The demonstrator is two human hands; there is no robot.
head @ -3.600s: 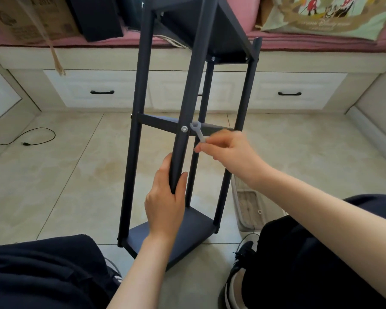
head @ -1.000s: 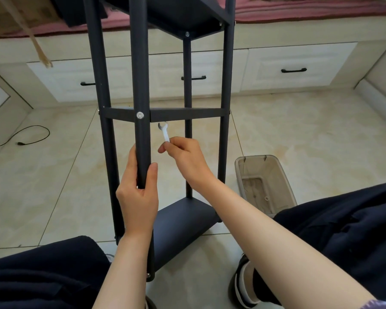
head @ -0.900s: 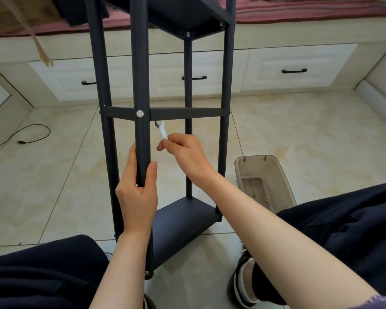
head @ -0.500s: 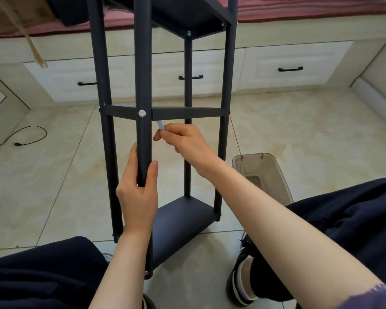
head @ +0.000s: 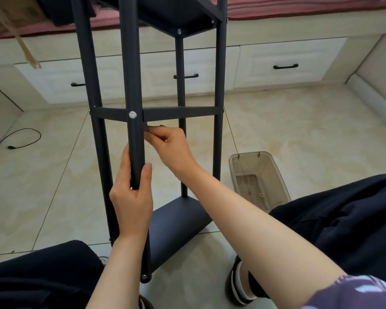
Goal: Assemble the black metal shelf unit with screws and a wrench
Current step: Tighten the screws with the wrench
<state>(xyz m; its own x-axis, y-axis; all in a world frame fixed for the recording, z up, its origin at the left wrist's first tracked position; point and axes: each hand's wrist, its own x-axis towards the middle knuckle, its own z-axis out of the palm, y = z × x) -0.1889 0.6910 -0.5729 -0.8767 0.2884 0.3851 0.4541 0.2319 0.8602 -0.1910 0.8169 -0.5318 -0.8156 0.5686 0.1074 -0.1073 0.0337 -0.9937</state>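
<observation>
1. On the tiled floor (head: 276, 130), at the centre of the view: the black metal shelf unit (head: 181, 112) stands upright, its four posts rising past the top edge. A bottom tray sits on the floor, a crossbar frame runs at mid-height, and an upper tray is seen from below.
2. Far side: a white cabinet (head: 285, 63) with black drawer handles, topped by a pink cushion.
3. Near corners: the person's dark-trousered legs, left and right of the unit.
4. Right of the unit, on the floor: a clear plastic bin (head: 257, 177) with a small ring-shaped part lying inside.
5. Nearest post: the left hand (head: 133, 198) grips it below the crossbar, fingers and thumb wrapped round the tube.
6. Just right of that post, directly under the crossbar: the right hand (head: 173, 144), fingers curled and pinched together on a small object at the fingertips. Only a dark sliver shows, so the wrench cannot be confirmed.
7. Far left, on the floor: a black cable (head: 20, 139).
8. On the nearest post where it meets the crossbar: a silver screw head (head: 132, 114); another screw (head: 179, 31) shows under the upper tray.
</observation>
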